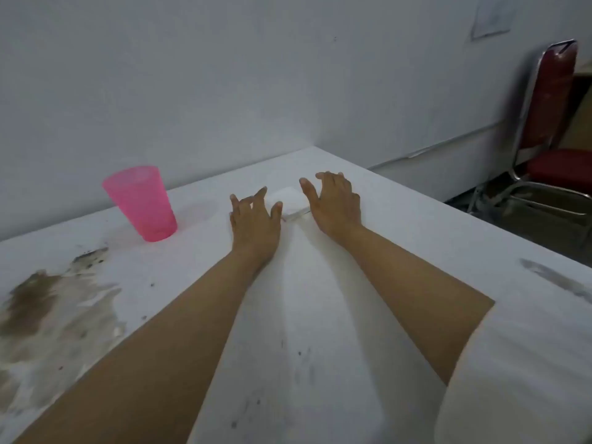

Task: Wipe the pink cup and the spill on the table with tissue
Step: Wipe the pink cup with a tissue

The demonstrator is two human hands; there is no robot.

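A translucent pink cup (141,202) stands upright on the white table (400,238), near the wall at the left. A brown, smeared spill (54,309) covers the table's near left part. A small white stack of tissue (290,201) lies flat toward the far edge. My left hand (253,219) reaches over the table just left of the tissue, fingers spread and straight. My right hand (333,203) is spread just right of the tissue. Neither hand holds anything, and whether the fingertips touch the tissue I cannot tell.
A red padded chair (551,133) with a metal frame stands on the floor beyond the table's right edge. A white wall runs close behind the table. A grey smear (557,280) marks the table near the right. Small dark specks dot the middle.
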